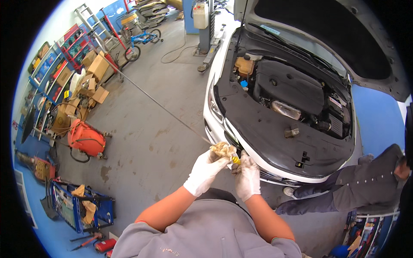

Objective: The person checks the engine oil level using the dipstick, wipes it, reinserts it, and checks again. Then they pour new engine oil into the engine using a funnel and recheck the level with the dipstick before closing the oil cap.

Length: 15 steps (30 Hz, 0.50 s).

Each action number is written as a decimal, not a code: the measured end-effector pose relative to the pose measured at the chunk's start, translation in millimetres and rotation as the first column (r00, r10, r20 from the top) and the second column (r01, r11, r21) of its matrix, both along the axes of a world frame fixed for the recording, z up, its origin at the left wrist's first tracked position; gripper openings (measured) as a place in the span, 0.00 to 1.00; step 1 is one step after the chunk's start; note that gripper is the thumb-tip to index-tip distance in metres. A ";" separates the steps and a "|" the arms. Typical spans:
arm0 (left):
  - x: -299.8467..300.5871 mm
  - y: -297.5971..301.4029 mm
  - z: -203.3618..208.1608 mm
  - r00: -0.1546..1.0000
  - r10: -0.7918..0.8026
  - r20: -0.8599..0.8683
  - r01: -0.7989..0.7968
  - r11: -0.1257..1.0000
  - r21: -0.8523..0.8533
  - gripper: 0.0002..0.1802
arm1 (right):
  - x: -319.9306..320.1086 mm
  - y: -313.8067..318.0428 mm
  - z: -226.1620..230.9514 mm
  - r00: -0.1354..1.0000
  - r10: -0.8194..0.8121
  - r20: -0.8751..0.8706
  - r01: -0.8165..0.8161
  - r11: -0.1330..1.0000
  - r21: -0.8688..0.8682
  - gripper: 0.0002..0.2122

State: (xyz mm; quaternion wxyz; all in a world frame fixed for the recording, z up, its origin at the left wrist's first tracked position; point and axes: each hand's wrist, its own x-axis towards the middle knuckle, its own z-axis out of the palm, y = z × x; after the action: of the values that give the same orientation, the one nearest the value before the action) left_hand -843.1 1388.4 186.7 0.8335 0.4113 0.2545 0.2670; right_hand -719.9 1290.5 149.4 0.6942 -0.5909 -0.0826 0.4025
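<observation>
My left hand (203, 172), in a white glove, is closed around a crumpled, stained rag (223, 149). A long thin dipstick (165, 109) reaches from the rag toward the upper left, its far end up in the air. Its yellow handle (235, 160) shows between my two hands. My right hand (248, 178), gloved in white with dirty fingertips, pinches the dipstick at that handle; the fingers partly hide it. Both hands are in front of my chest, just off the front bumper of a white car (241, 150) with its hood (327, 26) raised.
The engine cover (290, 86) lies exposed, with a dark small object (291, 131) on the front trim panel. At the right stands another person in dark clothes (365, 185). A red wheeled machine (86, 138), cardboard boxes (97, 69) and a blue cart (81, 206) are on the left.
</observation>
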 end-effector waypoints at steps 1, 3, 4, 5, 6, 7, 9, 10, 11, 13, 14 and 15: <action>-7.7 3.0 -0.2 1.000 0.009 -0.019 -0.008 1.000 0.023 0.20 | -10.5 2.4 -0.9 0.999 0.020 0.041 -0.018 0.999 -0.042 0.14; -21.6 8.4 -2.0 0.999 0.028 -0.045 -0.026 0.999 0.045 0.18 | -30.1 8.1 -1.0 0.967 0.039 0.253 -0.015 0.995 -0.098 0.17; -28.0 12.6 -2.9 0.996 0.021 -0.085 -0.016 0.998 0.067 0.18 | -37.6 12.3 0.1 0.968 0.067 0.241 -0.044 0.994 -0.099 0.16; -34.6 16.9 -3.6 0.992 0.018 -0.124 -0.009 0.997 0.070 0.17 | -44.5 14.4 2.1 0.978 0.058 0.199 -0.037 0.993 -0.110 0.16; -40.4 20.2 -4.3 0.990 0.016 -0.139 -0.010 0.999 0.043 0.17 | -51.6 16.2 4.5 0.986 0.051 0.158 -0.032 0.992 -0.120 0.16; -43.4 22.7 -5.4 0.989 0.014 -0.149 -0.001 0.996 0.091 0.16 | -56.8 19.1 6.5 0.992 0.045 0.118 -0.030 0.991 -0.128 0.16; -47.6 25.9 -7.0 0.992 0.009 -0.126 0.004 0.995 0.102 0.15 | -65.8 23.0 9.2 0.999 -0.012 0.048 0.017 0.995 -0.101 0.16; -49.2 27.0 -7.5 0.990 -0.004 -0.139 0.020 0.993 0.117 0.15 | -69.5 23.9 8.6 0.999 -0.037 -0.020 0.036 0.996 -0.086 0.16; -50.6 28.1 -7.9 0.987 -0.020 -0.156 0.038 0.993 0.110 0.14 | -71.7 23.6 6.5 0.998 -0.043 0.043 0.047 0.994 -0.097 0.16; -51.3 30.1 -8.8 0.984 -0.049 -0.172 0.068 0.992 0.108 0.13 | -73.3 21.0 -2.8 0.993 -0.050 0.106 0.062 0.991 -0.115 0.15; -50.5 30.9 -9.7 0.983 -0.061 -0.172 0.082 0.990 0.113 0.13 | -72.9 19.4 -9.9 0.990 -0.058 0.126 0.074 0.989 -0.126 0.15; -48.9 31.7 -10.7 0.983 -0.074 -0.169 0.090 0.992 0.087 0.12 | -71.9 17.5 -17.9 0.987 -0.066 0.146 0.086 0.987 -0.137 0.15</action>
State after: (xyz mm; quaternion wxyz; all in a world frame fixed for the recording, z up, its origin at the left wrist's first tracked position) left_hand -892.0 1420.1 176.0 0.7994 0.4813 0.2926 0.2090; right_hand -791.8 1308.0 131.5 0.6573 -0.6690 -0.0798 0.3377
